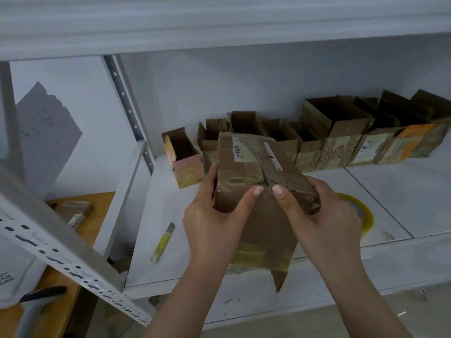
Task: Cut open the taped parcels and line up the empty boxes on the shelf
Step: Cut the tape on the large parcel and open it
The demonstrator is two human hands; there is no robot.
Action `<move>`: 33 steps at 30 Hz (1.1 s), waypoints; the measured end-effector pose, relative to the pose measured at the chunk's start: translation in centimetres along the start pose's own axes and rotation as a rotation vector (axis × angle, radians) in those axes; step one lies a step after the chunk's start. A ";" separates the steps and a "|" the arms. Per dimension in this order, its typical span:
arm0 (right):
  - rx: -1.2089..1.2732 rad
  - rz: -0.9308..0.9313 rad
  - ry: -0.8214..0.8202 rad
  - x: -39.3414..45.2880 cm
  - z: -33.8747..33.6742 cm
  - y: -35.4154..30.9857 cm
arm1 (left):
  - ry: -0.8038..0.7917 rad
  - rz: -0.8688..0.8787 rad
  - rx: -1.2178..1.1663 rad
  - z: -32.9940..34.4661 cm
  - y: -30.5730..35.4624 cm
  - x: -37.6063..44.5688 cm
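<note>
I see a brown taped parcel (253, 181) at frame centre, tilted, its slit top seam facing me and a barcode label near its far edge. Opened empty boxes (336, 132) stand upright in a touching row from 12 to 2 o'clock on the white shelf (390, 191). A yellow cutter (163, 242) lies at 8 o'clock.

Your right hand (324, 215) covers the left part of the yellow tape roll (361, 211) at 3 o'clock. Your brown taped parcel (253, 191) hides the open cardboard boxes (212, 132) behind it. Label print too small to read.
</note>
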State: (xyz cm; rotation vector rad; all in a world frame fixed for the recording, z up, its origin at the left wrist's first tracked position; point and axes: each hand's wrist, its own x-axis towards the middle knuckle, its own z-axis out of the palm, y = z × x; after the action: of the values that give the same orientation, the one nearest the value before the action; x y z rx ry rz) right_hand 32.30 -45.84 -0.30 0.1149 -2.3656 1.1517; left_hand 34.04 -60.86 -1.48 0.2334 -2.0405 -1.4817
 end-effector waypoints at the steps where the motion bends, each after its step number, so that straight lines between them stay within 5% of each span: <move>1: 0.032 -0.004 0.002 0.0 0.0 0.1 | -0.011 0.002 -0.002 -0.1 -0.1 0.1; 25: 0.051 0.093 -0.003 1.0 0.1 0.7 | -0.104 -0.045 -0.169 -0.5 -1.8 2.0; 33: -0.003 0.099 -0.011 1.4 -0.1 0.9 | -0.350 0.083 -0.123 0.0 -1.9 2.5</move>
State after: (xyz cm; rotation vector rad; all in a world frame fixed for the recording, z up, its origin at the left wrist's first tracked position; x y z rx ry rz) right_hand 30.82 -44.96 -0.23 0.0030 -2.4060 1.1954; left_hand 31.70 -62.75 -2.30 -0.1707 -2.1836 -1.6815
